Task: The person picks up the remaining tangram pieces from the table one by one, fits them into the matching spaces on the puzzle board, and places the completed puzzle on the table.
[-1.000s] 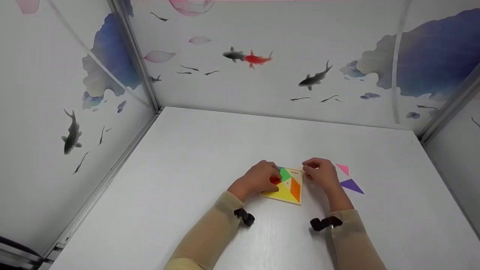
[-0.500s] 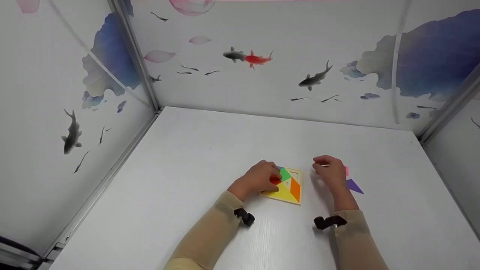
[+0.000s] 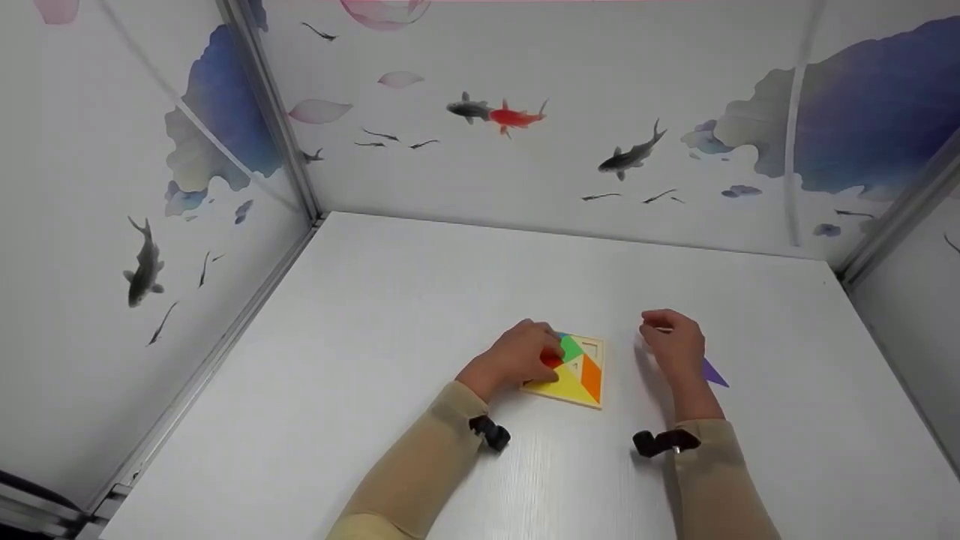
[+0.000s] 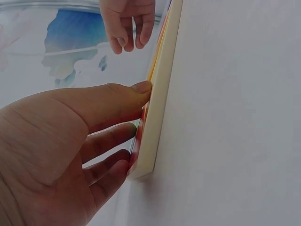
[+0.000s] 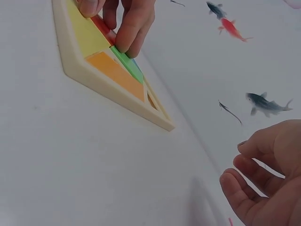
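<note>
A square wooden tangram board lies flat on the table, holding a yellow piece, an orange parallelogram, a green piece and a red piece. Two triangular recesses in it show bare wood. My left hand rests on its left part, thumb on the yellow piece and fingertips on the red and green ones. To the right of the board, my right hand hovers over the table with loosely bent fingers and nothing between them. A purple triangle lies partly hidden behind that hand.
The white table is bordered by a back wall and side walls printed with fish. A sliver of pink shows at the bottom of the right wrist view. Black wrist cameras sit on both sleeves.
My right hand has moved right, from the board's upper right corner towards the loose triangles, covering the pink one in the head view. The left hand and board stay in place.
</note>
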`<state>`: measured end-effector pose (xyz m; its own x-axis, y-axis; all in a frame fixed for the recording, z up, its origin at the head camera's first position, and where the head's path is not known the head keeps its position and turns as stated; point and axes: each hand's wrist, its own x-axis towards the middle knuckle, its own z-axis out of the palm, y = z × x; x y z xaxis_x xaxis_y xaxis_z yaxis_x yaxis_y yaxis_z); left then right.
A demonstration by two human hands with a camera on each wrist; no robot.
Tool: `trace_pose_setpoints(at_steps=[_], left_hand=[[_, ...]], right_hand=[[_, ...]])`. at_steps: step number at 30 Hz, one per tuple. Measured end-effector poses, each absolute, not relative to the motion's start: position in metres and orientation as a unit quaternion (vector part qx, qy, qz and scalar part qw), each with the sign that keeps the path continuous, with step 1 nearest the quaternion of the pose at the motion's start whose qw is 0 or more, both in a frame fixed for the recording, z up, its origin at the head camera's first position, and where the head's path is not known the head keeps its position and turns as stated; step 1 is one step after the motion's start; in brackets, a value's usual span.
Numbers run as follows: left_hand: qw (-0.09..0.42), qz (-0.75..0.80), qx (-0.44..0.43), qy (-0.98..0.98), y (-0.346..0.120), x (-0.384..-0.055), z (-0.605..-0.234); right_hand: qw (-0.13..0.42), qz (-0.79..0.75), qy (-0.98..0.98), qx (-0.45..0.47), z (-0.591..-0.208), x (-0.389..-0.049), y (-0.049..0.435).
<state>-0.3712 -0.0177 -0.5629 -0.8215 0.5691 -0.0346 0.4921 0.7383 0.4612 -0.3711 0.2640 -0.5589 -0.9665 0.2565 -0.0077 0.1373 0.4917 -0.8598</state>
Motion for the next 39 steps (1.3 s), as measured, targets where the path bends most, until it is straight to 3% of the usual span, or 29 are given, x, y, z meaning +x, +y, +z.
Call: trace_pose_setpoints(at_steps=[5,27,39], left_hand=[[0.093,0.229,0.276,0.929,-0.018,-0.371,-0.562],[0.09,0.225,0.268,0.932,-0.016,-0.369,-0.562],[0.088,0.219,0.271,0.933,-0.015,-0.371,-0.564]], right_hand=[[0.053,0.495,-0.858,-0.124,-0.557,-0.371,0.267],[0.112,0.425,-0.883,-0.165,-0.562,-0.37,0.308],[0.041,0.426,-0.888,-0.169,-0.565,-0.371,0.321]])
